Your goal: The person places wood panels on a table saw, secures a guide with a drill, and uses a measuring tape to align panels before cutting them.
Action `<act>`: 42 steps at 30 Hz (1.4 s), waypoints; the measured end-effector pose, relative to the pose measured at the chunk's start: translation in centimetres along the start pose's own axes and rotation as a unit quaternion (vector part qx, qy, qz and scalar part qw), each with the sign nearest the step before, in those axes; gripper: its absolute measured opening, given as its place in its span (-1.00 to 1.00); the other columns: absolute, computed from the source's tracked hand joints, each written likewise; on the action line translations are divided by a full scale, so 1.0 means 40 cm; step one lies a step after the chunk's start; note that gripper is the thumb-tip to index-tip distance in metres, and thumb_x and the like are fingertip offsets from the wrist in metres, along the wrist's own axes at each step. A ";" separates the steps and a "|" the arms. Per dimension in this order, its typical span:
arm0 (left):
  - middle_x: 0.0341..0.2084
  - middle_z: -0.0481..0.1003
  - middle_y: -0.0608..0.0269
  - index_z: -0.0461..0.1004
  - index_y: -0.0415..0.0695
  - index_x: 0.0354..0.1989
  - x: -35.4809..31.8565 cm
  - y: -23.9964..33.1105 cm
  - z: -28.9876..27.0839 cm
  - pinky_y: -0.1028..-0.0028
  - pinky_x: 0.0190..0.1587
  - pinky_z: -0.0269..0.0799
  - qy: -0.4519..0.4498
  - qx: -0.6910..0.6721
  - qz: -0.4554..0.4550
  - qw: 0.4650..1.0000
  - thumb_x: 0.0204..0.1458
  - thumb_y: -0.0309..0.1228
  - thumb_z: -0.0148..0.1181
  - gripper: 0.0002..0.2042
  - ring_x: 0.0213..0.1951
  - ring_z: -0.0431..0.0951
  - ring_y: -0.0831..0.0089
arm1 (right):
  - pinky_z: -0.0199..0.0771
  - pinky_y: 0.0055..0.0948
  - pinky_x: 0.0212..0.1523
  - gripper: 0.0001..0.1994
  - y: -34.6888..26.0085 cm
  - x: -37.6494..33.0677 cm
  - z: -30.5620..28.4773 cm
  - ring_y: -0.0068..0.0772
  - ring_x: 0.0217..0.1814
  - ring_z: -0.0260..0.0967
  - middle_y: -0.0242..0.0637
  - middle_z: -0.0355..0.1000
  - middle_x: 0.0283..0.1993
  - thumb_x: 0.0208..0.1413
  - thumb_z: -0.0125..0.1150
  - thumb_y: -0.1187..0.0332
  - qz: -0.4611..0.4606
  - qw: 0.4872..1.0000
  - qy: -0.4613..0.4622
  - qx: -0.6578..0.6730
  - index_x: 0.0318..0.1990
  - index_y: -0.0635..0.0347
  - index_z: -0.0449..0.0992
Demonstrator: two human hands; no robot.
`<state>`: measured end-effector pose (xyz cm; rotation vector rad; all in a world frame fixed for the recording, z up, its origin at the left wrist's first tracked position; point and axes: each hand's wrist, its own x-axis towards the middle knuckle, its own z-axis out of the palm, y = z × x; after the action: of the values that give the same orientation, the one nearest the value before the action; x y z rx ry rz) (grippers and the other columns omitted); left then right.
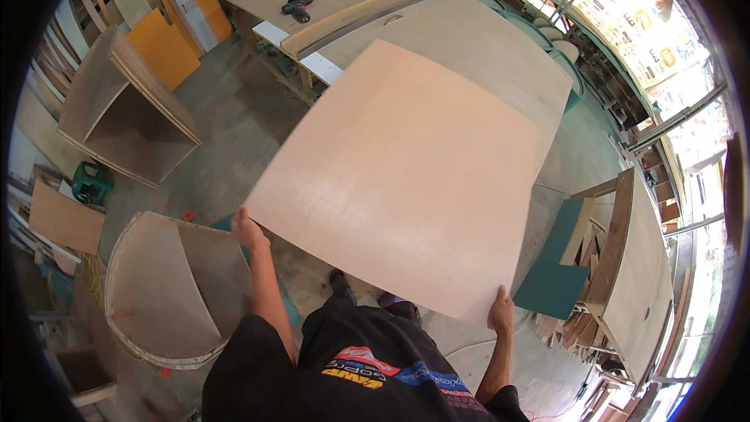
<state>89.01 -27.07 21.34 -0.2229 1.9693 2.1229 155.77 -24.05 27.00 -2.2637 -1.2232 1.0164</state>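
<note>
Plywood sheet (406, 180) held flat above the floor, near the worktop (500, 55). Left hand (248, 230) and right hand (501, 314) have fingers clamped on its near corners. Advise keeping it level, clear of the cabinet (168, 289).

- The person wears a black short-sleeved shirt (351, 375), seen at six o'clock, with a colourful print in red, white, yellow and blue across its front.
- Both forearms are bare below the sleeves.
- Dark shoes (341, 281) show just above the shirt.
</note>
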 end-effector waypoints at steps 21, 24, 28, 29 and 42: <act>-0.03 0.50 0.07 0.34 -0.41 0.15 -0.469 0.013 -0.118 0.34 0.00 0.44 -0.134 0.044 -0.125 0.982 0.25 -0.04 0.13 -0.41 -0.05 0.51 0.33 | 0.48 -0.32 0.00 -0.37 -0.229 -0.307 0.426 -0.38 -0.03 0.46 -0.09 0.50 -0.09 0.41 -0.25 -0.11 0.119 0.866 -0.456 0.164 0.03 0.39 0.47; -0.08 0.51 0.05 0.39 -0.44 0.08 -0.320 -0.120 -0.133 0.31 -0.07 0.47 -0.049 0.110 -0.107 0.987 0.21 -0.07 0.19 -0.43 -0.10 0.53 0.32 | 0.48 -0.35 -0.02 -0.38 -0.233 -0.223 0.435 -0.39 -0.04 0.46 -0.13 0.52 -0.02 0.37 -0.16 -0.13 0.035 0.747 -0.662 0.044 0.05 0.33 0.51; -0.25 0.53 0.08 0.46 -0.44 -0.16 -0.166 -0.233 -0.159 0.28 -0.20 0.45 0.054 0.227 -0.076 0.969 0.17 -0.08 0.25 -0.49 -0.24 0.51 0.32 | 0.62 -0.30 -0.15 -0.48 -0.026 0.287 0.496 -0.29 -0.18 0.57 -0.11 0.56 -0.11 0.32 0.04 -0.02 -0.496 0.692 -0.525 -0.009 0.10 0.32 0.50; -0.32 0.53 0.10 0.48 -0.44 -0.25 -0.142 -0.248 -0.206 0.28 -0.25 0.44 0.105 0.263 -0.067 0.957 0.16 -0.08 0.26 -0.50 -0.30 0.50 0.33 | 0.64 -0.33 -0.37 -0.55 -0.151 0.324 0.424 -0.31 -0.37 0.57 -0.09 0.55 -0.20 0.29 0.11 0.06 -0.089 0.865 -0.479 0.121 -0.04 0.37 0.52; -0.18 0.52 -0.09 0.44 -0.55 -0.12 -0.133 -0.361 -0.181 0.16 -0.16 0.40 0.064 0.290 -0.086 0.951 0.13 0.03 0.25 -0.34 -0.15 0.51 0.12 | 0.53 -0.08 -0.20 -0.30 -0.592 0.842 0.327 0.07 -0.25 0.57 0.18 0.55 -0.35 0.13 0.19 -0.21 -0.224 0.953 0.003 -0.205 -0.32 0.52 0.56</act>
<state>97.71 -33.69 8.35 -0.4086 2.4407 1.3762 144.90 16.91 18.67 -2.0984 -1.9786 0.6244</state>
